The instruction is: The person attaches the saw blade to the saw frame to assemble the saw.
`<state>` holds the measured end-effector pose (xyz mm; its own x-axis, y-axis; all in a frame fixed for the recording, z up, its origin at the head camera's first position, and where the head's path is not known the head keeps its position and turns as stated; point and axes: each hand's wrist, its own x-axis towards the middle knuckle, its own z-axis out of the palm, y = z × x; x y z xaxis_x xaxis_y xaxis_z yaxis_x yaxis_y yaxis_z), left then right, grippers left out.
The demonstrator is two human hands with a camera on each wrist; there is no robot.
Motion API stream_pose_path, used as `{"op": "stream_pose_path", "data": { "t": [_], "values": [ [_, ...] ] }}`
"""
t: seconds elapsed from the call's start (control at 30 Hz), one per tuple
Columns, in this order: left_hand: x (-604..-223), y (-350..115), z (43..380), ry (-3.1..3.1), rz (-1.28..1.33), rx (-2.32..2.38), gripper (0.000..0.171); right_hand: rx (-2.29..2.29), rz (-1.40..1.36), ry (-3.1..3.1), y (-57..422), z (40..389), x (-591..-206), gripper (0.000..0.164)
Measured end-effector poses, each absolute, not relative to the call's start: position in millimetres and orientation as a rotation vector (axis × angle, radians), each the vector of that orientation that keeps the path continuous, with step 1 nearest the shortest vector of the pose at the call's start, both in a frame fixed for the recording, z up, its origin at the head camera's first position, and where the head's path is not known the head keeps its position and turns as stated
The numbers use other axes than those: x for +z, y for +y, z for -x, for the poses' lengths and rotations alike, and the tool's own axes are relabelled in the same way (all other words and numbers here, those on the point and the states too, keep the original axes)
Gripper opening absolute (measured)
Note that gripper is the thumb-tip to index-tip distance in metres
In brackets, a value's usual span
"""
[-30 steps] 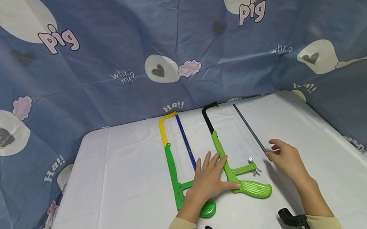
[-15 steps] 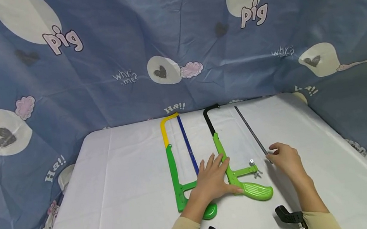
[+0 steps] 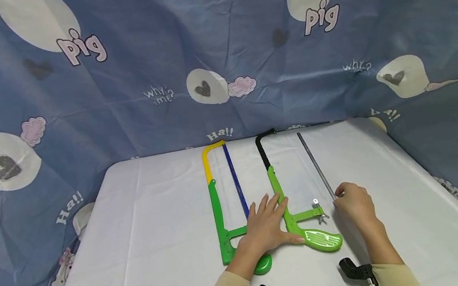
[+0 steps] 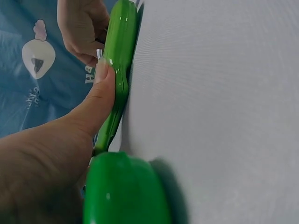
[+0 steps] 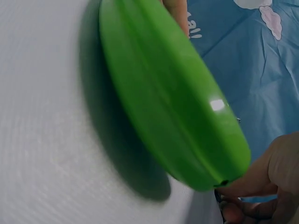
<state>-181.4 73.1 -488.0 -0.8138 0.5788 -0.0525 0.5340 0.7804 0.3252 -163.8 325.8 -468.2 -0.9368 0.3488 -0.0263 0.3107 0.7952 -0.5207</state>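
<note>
A light green hacksaw frame (image 3: 276,183) with a black front end lies on the white cloth, with no blade between its ends. My left hand (image 3: 264,228) rests across it with fingers spread, the thumb by its ribbed handle (image 3: 323,239). To the right, my right hand (image 3: 356,203) pinches the near end of a thin grey hacksaw blade (image 3: 316,166), which points away from me. Beneath and left of my left hand lies a second hacksaw (image 3: 216,208), dark green and yellow with a blue blade (image 3: 236,178); my hand and forearm partly cover it. The light green handle (image 5: 173,93) fills the right wrist view.
White cloth (image 3: 166,230) covers the table, and its far edge meets a blue printed curtain (image 3: 133,54). Black camera mounts, one of them the right mount (image 3: 357,271), stick out at both wrists, low over the cloth.
The right thumb and fingertips have closed in on the grey blade's near end, and the blade has turned slightly, looking lighter. The left hand stays on the light green frame.
</note>
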Motion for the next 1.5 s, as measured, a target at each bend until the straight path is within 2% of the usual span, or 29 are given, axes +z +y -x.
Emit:
{"op": "stream_pose_path", "data": {
  "t": [0.53,0.87,1.5],
  "values": [
    [-490,71,180,2.848,-0.907,0.438,0.109,0.862,0.534,-2.905,323,165,-472,0.019],
    [-493,71,179,2.853,-0.912,0.461,0.109,0.954,0.506,-2.911,321,166,-477,0.041],
    [-494,69,178,2.85,-0.932,0.49,0.109,1.063,0.472,-2.801,314,167,-479,0.033]
  ]
}}
